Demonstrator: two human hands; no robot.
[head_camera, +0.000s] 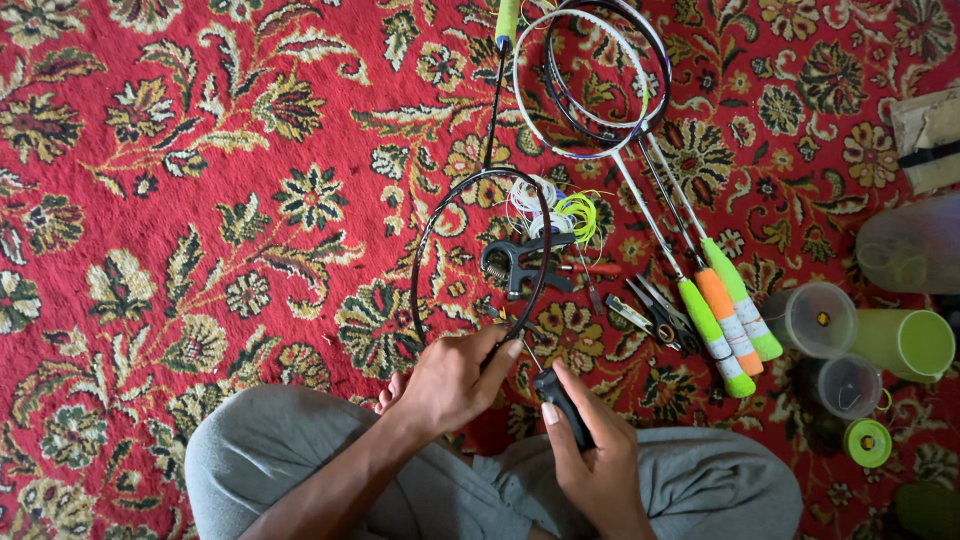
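Gripping racket frame (480, 250), black-handled tool (562, 405)

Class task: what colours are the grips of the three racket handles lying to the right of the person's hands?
In the head view, the three racket handles lie side by side: outer two bright green, middle one orange.

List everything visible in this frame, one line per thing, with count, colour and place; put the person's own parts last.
carpet: one, red with floral pattern, under everything
unstrung racket frame: one, black, centre, its lower rim at the left hand
stacked racket frames: three as far as I can tell, white and dark heads, top centre, grips green and orange
string coils: white and yellow-green, inside the black frame's upper right
clamp tool: one, black, centre
pliers: dark, two or so, beside the grips
plastic containers: several, clear and green, right edge
legs: grey trousers, bottom
left hand: grips the frame rim
right hand: holds a black tool
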